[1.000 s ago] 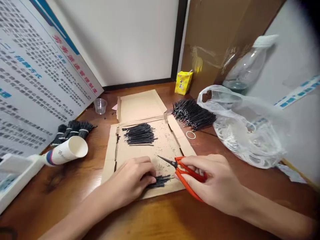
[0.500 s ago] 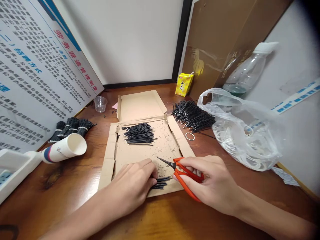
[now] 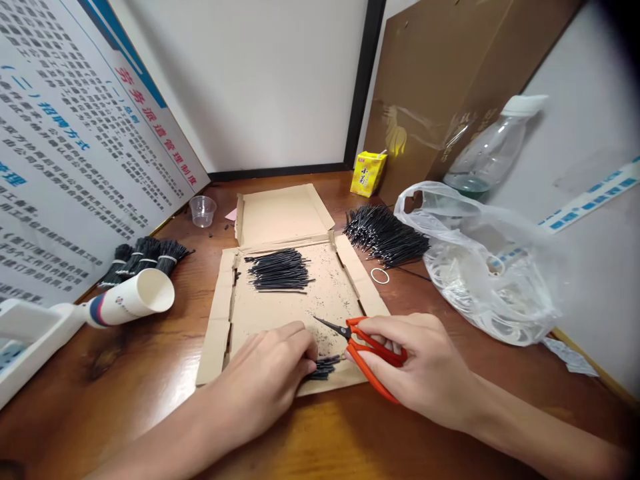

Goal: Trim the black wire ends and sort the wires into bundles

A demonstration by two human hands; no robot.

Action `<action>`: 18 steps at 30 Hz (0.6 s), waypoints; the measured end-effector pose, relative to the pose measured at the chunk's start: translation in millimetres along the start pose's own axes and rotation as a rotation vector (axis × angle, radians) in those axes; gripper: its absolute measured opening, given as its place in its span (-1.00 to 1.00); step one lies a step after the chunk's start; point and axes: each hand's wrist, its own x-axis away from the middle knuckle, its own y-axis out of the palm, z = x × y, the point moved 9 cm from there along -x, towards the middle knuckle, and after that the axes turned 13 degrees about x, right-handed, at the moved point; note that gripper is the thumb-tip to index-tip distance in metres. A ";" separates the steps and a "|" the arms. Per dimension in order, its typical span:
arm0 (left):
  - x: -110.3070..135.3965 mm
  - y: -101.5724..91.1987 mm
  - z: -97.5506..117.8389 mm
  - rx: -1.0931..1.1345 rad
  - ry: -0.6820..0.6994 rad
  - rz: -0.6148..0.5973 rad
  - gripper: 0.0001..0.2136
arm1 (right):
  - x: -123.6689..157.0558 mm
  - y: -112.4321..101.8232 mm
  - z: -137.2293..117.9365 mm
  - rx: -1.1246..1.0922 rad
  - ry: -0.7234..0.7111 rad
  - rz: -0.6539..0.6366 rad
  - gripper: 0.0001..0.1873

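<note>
In my right hand (image 3: 417, 363) is a pair of red-handled scissors (image 3: 373, 343), fingers through the loops, with the dark pointed blades together and aimed left. My left hand (image 3: 275, 363) is closed over a small bundle of short black strands (image 3: 326, 367) at the near edge of the flattened cardboard box (image 3: 280, 317). Only the right ends of that bundle show past the fingers. Farther back on the cardboard lies a row of black strands (image 3: 280, 270), side by side. Tiny dark bits are scattered on the cardboard near the blades.
Right of the cardboard are a heap of black strands (image 3: 385, 233), a white rubber band (image 3: 380, 276) and a plastic bag (image 3: 490, 267) of bands. A bottle (image 3: 495, 153) and yellow drink carton (image 3: 368, 175) stand behind. At left are tied bundles (image 3: 167, 255), a paper cup (image 3: 135, 297) and clear cup (image 3: 203, 211).
The view has shifted very slightly. My left hand has moved a little to the right over the bundle, covering more of it; the scissors stay almost in place with blades together.
</note>
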 end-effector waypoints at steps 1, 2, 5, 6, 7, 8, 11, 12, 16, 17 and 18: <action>0.5 -0.3 0.5 0.003 -0.002 0.008 -0.89 | 0.1 0.3 0.4 0.000 0.001 -0.002 -0.86; 1.2 -1.1 0.9 0.010 -0.008 0.015 -0.89 | 0.4 0.3 1.0 -0.001 0.003 -0.001 -0.87; 4.2 -5.6 -0.5 0.059 -0.053 0.028 -0.89 | 2.1 0.2 3.2 -0.008 0.015 -0.006 -0.89; 5.1 -7.9 -1.4 0.081 -0.070 0.034 -0.89 | 2.8 0.2 3.7 -0.011 0.017 -0.009 -0.90; 5.7 -10.6 -2.6 0.105 -0.088 0.042 -0.89 | 3.5 0.1 3.8 -0.012 0.018 -0.012 -0.90; 6.1 -13.6 -3.8 0.130 -0.104 0.054 -0.88 | 4.1 -0.1 3.7 -0.010 0.017 -0.013 -0.91; 5.4 -24.2 -5.0 0.213 -0.125 0.117 -0.89 | 5.1 -0.4 1.8 -0.002 0.010 -0.021 -0.94; 4.9 -28.0 -4.4 0.243 -0.123 0.146 -0.88 | 5.0 0.0 1.0 -0.005 0.007 -0.029 -0.94; 4.1 -37.0 2.1 0.336 -0.074 0.218 -0.84 | 4.1 1.7 -0.2 -0.017 0.006 -0.051 -0.92; 4.3 -37.8 3.6 0.347 -0.061 0.226 -0.84 | 3.8 1.9 -0.2 -0.016 0.005 -0.051 -0.91; 4.7 -38.9 4.8 0.354 -0.049 0.238 -0.84 | 3.6 1.9 -0.5 -0.014 0.001 -0.050 -0.91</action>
